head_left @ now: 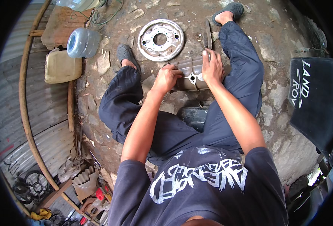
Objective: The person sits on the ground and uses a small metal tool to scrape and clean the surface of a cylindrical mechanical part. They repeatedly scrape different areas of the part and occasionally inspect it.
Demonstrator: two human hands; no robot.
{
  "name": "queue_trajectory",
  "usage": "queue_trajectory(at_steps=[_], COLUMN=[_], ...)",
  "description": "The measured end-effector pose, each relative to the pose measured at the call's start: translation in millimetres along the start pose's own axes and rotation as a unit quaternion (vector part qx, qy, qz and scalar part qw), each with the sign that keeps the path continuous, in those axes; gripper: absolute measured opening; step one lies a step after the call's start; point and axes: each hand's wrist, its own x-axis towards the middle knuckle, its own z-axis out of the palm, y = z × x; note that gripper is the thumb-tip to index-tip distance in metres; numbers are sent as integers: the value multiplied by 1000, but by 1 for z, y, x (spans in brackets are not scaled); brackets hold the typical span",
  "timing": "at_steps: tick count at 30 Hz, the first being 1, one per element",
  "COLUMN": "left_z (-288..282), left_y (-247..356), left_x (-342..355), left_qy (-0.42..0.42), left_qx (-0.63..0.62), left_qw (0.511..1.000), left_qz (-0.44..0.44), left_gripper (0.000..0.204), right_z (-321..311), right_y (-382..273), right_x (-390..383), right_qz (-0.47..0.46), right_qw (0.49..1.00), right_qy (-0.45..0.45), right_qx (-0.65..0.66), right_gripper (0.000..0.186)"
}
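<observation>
**One grey, ribbed metal part [188, 67], two hands on it**

You have the part between your two dark blue trouser legs [241, 71]. A small diamond-shaped plate [192, 78] with one dark middle hole faces you. Your left hand [167, 79] is curled up at the part's left end. Its fingertips are hidden, so I cannot tell what they pinch. Your right hand [212, 68] grips the right end, its fingers pressed close together over the top.

On the brown, stony ground [272, 49], just past the part, lies one round, silver metal disc [147, 39] with a big hole in its middle. One long, thin, brown tool [208, 33] lies near your right fingers. You wear two dark grey slip-on shoes [228, 14].

By the ground's left edge are one clear blue plastic jug [84, 42] and one dirty yellow plastic can [63, 67]. By its right edge is one big black panel [314, 98] with white letters.
</observation>
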Motion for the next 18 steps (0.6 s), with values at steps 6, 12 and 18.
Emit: queue_trajectory(at_steps=[6, 12, 18], left_z=[14, -4, 12], left_y=[22, -3, 13], left_x=[14, -3, 3], left_qy=[36, -2, 44], left_qx=[-56, -13, -43], left_qw=[997, 1000, 997], left_qz=[-31, 5, -40], left_gripper=[15, 16, 17], right_z=[-4, -5, -4], right_y=[-1, 1, -8], right_x=[1, 0, -2], right_qz=[13, 9, 19], right_qw=[1000, 1000, 1000], right_qy=[-12, -12, -19], right_qx=[-8, -1, -10], right_gripper=[51, 51, 48])
